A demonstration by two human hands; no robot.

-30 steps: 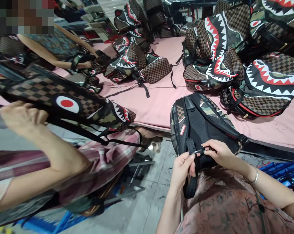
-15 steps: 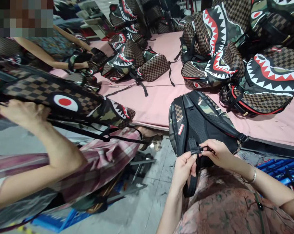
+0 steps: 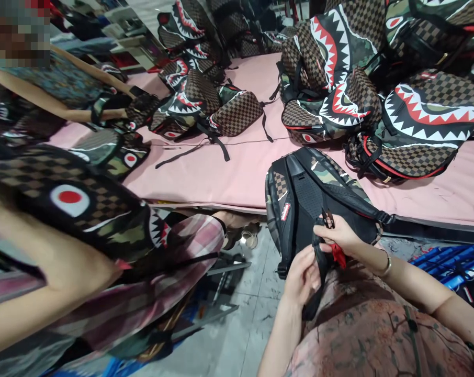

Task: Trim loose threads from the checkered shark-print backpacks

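A black and camouflage backpack (image 3: 305, 193) leans against the table edge with its padded back and straps facing up. My left hand (image 3: 303, 275) has its fingers curled round a black strap (image 3: 318, 256) that hangs down over my lap. Just above it, my right hand (image 3: 337, 235) pinches the same strap near its upper part. Small dark snips (image 3: 328, 217) with a red piece (image 3: 339, 255) are also in my right hand, their tips pointing up. The strap's edge between my fingers is partly hidden.
A pink-covered table (image 3: 237, 173) carries several checkered shark-mouth backpacks (image 3: 425, 125). Close on the left, a person in a plaid garment handles another backpack (image 3: 99, 204). Farther back, a second person's arms (image 3: 83, 104) reach over the table. Blue crates (image 3: 456, 264) stand below at right.
My right hand has moved up slightly and the snips with the red piece now show in it. My left hand has shifted down the strap. The neighbour's backpack has swung nearer and lower.
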